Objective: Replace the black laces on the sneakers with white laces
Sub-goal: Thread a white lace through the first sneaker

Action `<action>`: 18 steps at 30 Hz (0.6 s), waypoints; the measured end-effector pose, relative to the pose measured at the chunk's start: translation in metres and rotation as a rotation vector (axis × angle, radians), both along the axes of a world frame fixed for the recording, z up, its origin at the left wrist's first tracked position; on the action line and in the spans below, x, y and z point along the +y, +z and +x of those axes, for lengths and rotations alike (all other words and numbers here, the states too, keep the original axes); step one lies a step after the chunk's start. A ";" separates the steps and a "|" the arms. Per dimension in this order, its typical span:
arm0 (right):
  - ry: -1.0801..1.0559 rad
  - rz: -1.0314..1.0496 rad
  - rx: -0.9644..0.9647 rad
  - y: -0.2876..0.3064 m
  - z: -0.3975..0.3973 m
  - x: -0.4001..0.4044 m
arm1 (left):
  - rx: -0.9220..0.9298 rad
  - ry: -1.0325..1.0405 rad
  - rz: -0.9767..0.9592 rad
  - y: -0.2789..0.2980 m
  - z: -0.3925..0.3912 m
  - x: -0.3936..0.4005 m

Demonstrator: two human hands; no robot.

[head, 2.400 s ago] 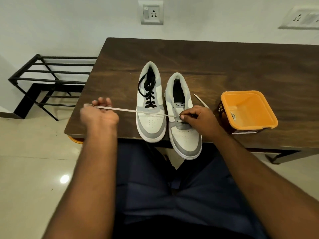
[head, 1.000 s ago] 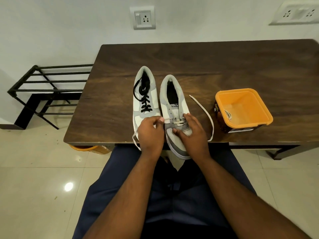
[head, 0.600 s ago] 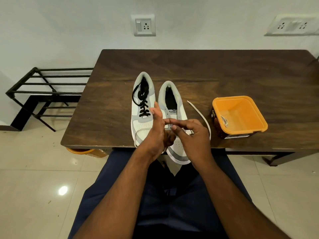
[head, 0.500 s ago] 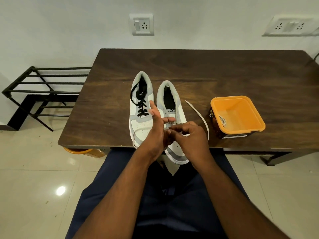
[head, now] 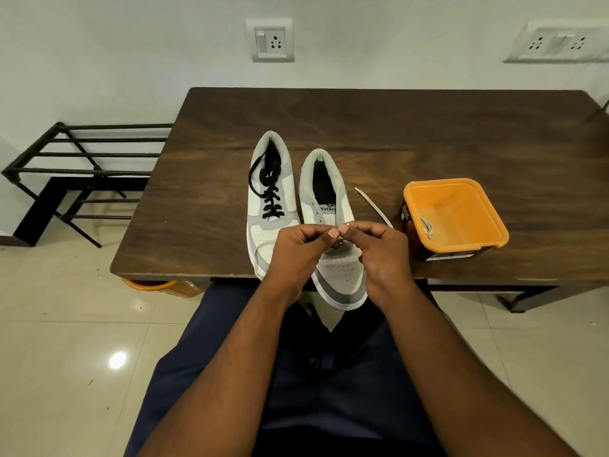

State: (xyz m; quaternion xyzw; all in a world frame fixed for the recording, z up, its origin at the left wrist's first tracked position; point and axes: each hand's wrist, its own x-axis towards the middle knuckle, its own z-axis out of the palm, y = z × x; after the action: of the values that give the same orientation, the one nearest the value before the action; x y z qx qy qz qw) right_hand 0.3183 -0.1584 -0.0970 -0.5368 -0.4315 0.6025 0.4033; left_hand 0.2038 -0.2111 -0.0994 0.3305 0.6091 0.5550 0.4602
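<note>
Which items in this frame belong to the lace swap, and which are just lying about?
Part of the job:
left sneaker, black lace still threaded
right sneaker, being laced
white lace, free end on the table
left hand and right hand, fingertips together over the right sneaker
orange tub, another lace inside

Lying about:
black metal rack
wall sockets

Both hands, left (head: pixel 296 249) and right (head: pixel 382 249), pinch together over the right sneaker (head: pixel 333 232).

sneakers (head: pixel 296 206) side by side on table (head: pixel 428 133), tub (head: pixel 458 245) right
</note>
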 end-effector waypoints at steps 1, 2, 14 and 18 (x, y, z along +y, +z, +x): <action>-0.008 -0.021 0.029 -0.001 -0.001 0.000 | 0.006 0.009 0.003 -0.001 -0.001 0.003; -0.009 -0.041 0.051 -0.001 -0.003 0.001 | 0.001 0.013 0.007 -0.003 -0.004 0.005; 0.169 0.425 -0.601 -0.034 -0.006 0.035 | 0.266 0.237 0.061 -0.018 0.001 0.030; 0.219 0.513 -0.722 -0.037 -0.008 0.030 | 0.360 0.181 0.043 -0.020 0.005 0.036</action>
State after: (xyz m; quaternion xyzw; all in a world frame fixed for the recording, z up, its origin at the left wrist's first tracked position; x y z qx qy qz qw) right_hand 0.3107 -0.1283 -0.1338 -0.5463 -0.7340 0.2894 0.2810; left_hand 0.2088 -0.1747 -0.1191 0.3782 0.6967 0.5389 0.2849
